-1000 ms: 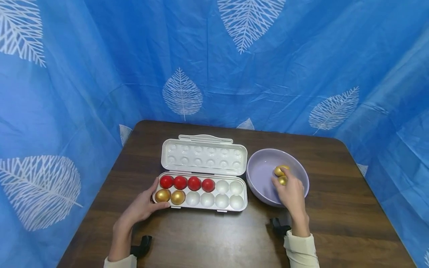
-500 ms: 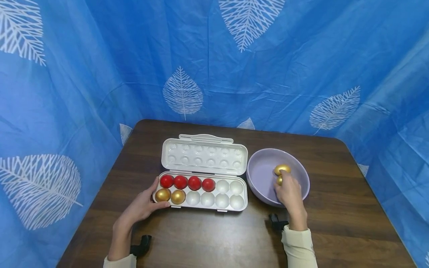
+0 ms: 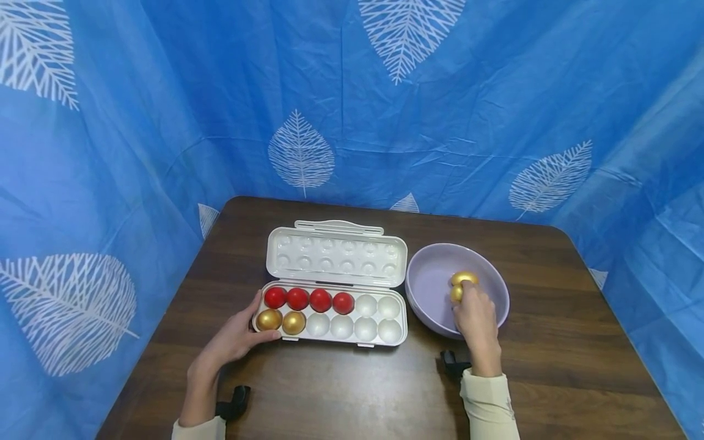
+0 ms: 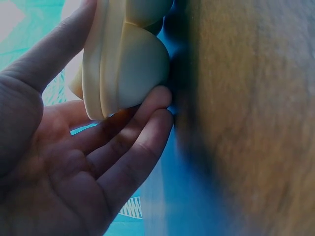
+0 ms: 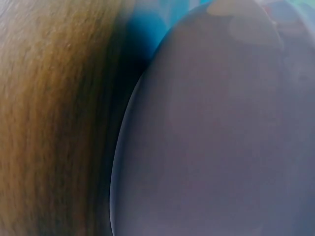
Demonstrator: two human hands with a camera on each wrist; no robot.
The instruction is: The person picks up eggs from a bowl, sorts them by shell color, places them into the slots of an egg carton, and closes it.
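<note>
A white plastic egg carton lies with its lid raised behind it. Several red eggs sit in its back row, and two gold eggs occupy the front row's left end. My left hand grips the carton's left end; the left wrist view has the fingers beneath the cups. To the right stands a lilac bowl. Inside it, my right hand holds a gold egg, partly covered by the fingers. Another gold egg lies just behind. The bowl's wall fills the right wrist view, hiding the fingers.
Everything rests on a dark wooden table. A blue curtain with white leaf prints hangs behind it and along both sides. The raised carton lid stands close to the bowl's left rim.
My right hand has shifted slightly left in the bowl and its fingers have closed round the nearer gold egg. My left hand and the carton keep their places.
</note>
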